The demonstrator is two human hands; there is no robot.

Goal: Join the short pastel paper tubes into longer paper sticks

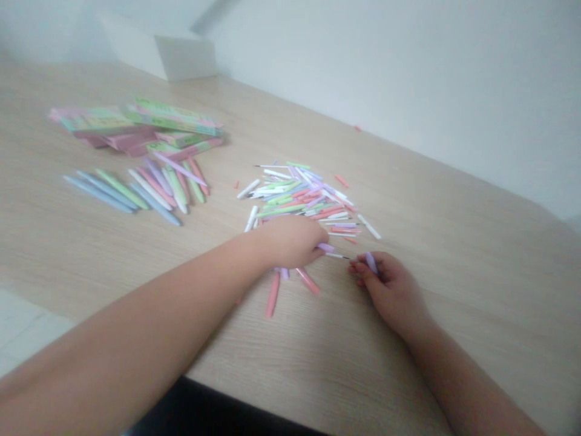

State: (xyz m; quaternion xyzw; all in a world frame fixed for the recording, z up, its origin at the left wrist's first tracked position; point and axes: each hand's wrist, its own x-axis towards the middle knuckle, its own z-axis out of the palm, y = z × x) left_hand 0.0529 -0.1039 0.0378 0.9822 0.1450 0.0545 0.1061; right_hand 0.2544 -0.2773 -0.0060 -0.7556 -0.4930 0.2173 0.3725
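Over the near edge of the pile of pen parts (290,197), my left hand (295,242) is closed, with a small purple pen barrel piece (325,247) sticking out of its fingers. Just below that piece a thin white pen refill (336,256) with a dark tip points toward my right hand; whether my left fingers grip it too, I cannot tell. My right hand (385,281) is closed around another purple pen piece (371,262), its fingertips near the refill's tip. Red pen pieces (273,293) lie below my left hand. My left hand hides part of the pile.
Several pastel pens (157,184) lie side by side on the left of the wooden table (363,363). Behind them is a stack of green and pink boxes (149,127). A white box-like object (186,57) stands by the wall. Small red pieces (341,181) are scattered around the pile.
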